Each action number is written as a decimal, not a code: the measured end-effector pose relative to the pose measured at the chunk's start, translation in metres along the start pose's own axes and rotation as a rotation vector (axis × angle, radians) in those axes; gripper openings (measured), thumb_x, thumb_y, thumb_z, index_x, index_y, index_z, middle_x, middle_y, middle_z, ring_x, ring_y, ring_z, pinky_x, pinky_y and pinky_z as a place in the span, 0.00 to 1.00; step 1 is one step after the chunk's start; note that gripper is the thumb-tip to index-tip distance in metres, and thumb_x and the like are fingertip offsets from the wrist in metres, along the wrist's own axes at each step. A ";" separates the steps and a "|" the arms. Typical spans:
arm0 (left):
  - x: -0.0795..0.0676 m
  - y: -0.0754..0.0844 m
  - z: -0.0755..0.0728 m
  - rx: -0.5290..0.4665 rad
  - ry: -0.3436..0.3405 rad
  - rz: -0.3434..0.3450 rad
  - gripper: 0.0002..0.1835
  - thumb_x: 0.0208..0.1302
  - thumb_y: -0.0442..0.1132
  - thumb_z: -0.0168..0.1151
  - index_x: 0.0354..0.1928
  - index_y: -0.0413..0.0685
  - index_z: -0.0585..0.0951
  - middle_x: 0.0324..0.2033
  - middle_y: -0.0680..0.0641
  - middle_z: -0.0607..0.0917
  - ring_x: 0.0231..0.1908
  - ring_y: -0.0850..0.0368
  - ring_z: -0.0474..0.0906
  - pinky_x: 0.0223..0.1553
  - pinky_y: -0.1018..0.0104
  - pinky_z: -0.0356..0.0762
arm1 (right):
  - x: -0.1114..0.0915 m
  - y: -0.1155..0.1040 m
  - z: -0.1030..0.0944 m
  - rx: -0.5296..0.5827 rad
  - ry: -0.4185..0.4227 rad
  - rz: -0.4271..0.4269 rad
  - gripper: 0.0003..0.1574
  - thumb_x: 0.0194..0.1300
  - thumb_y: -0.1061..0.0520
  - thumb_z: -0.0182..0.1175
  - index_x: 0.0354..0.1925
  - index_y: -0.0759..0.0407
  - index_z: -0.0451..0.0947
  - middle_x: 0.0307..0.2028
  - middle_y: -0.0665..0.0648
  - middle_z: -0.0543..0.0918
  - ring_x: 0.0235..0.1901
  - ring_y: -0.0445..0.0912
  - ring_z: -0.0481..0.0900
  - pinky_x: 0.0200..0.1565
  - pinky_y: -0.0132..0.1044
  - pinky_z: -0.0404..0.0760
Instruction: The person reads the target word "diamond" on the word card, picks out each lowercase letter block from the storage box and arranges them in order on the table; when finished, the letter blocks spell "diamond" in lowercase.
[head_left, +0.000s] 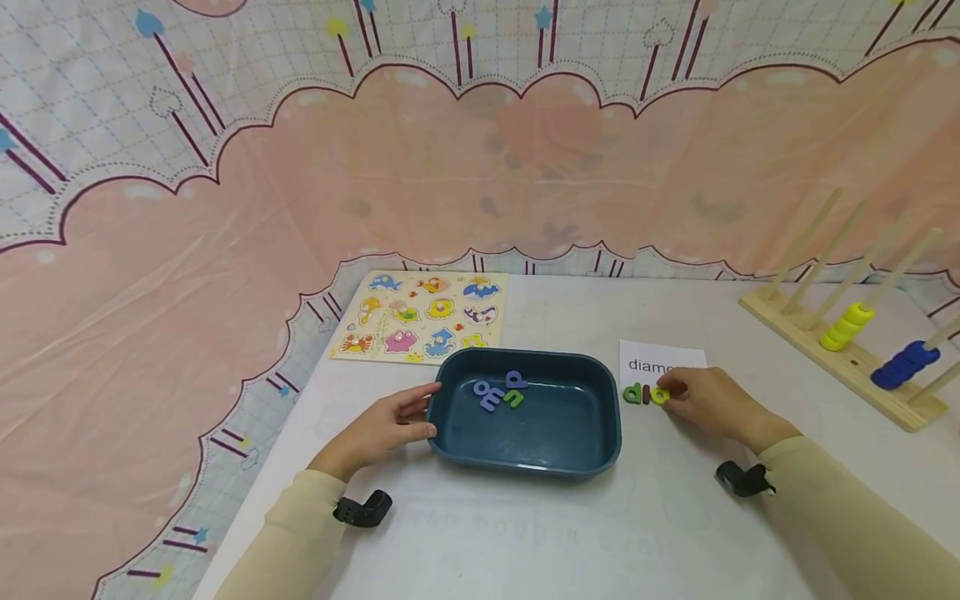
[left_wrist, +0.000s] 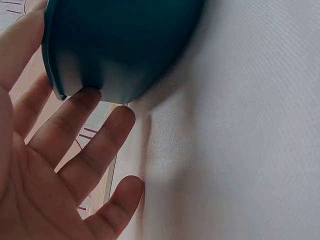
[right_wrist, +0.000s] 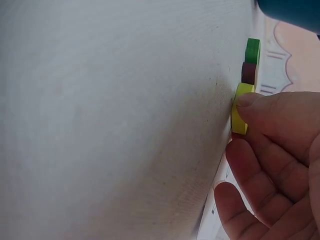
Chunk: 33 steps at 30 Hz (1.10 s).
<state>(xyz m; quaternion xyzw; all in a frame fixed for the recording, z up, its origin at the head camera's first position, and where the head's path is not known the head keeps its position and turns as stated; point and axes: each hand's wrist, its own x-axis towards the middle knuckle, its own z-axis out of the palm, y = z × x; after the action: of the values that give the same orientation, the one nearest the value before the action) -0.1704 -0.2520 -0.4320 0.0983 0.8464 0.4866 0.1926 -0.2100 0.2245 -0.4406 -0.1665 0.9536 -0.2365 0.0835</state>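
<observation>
My right hand pinches a yellow letter between thumb and fingers, low at the table surface. Fingers hide part of it, so which letter it is I cannot tell. Directly left of it in the head view lie a dark red letter i and a green letter d, in a row below a white card with partly covered print. My left hand touches the left end of a dark blue tray, fingers loosely extended. Inside the tray are several purple letters and a green letter n.
Behind the tray lies a wooden sea-animal puzzle board. At right stands a wooden peg rack with yellow beads and blue beads. A patterned cloth hangs behind the white table.
</observation>
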 end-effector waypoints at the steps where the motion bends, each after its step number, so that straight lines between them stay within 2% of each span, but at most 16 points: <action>1: 0.000 0.000 0.000 -0.001 0.000 0.001 0.38 0.66 0.44 0.69 0.74 0.46 0.65 0.67 0.35 0.71 0.67 0.37 0.67 0.62 0.44 0.70 | 0.000 0.000 0.000 -0.002 -0.002 0.002 0.17 0.65 0.61 0.66 0.51 0.67 0.82 0.44 0.62 0.85 0.45 0.57 0.81 0.54 0.59 0.78; 33: -0.002 0.005 0.002 0.010 0.015 -0.018 0.37 0.67 0.43 0.68 0.75 0.45 0.65 0.67 0.35 0.72 0.67 0.37 0.68 0.62 0.43 0.69 | 0.001 -0.001 -0.001 0.006 -0.005 0.006 0.17 0.66 0.61 0.63 0.52 0.68 0.81 0.43 0.62 0.85 0.44 0.56 0.81 0.53 0.59 0.78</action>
<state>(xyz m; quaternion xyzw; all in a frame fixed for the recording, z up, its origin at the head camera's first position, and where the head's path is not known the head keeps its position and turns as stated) -0.1683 -0.2482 -0.4278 0.0880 0.8510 0.4815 0.1901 -0.2106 0.2243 -0.4392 -0.1638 0.9533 -0.2384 0.0872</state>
